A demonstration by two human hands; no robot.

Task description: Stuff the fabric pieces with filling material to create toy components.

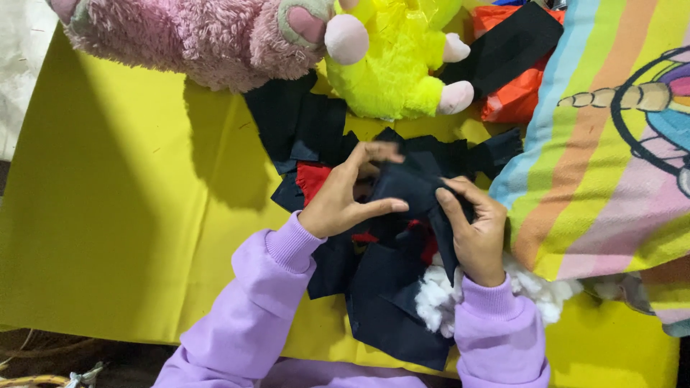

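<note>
My left hand [345,194] and my right hand [474,230] both grip a dark navy fabric piece [410,190] at the middle of the view. The left thumb and fingers pinch its left side; the right fingers clamp its right edge. More navy scraps [388,302] lie under my wrists, with red fabric [313,179] showing between them. White stuffing [435,302] sits beneath my right wrist. Both sleeves are lilac.
A yellow cloth [129,215] covers the surface. A pink plush toy [201,36] and a yellow plush toy [395,65] lie at the top. Orange fabric with a black strip [514,97] is top right. A striped, colourful blanket [611,158] fills the right.
</note>
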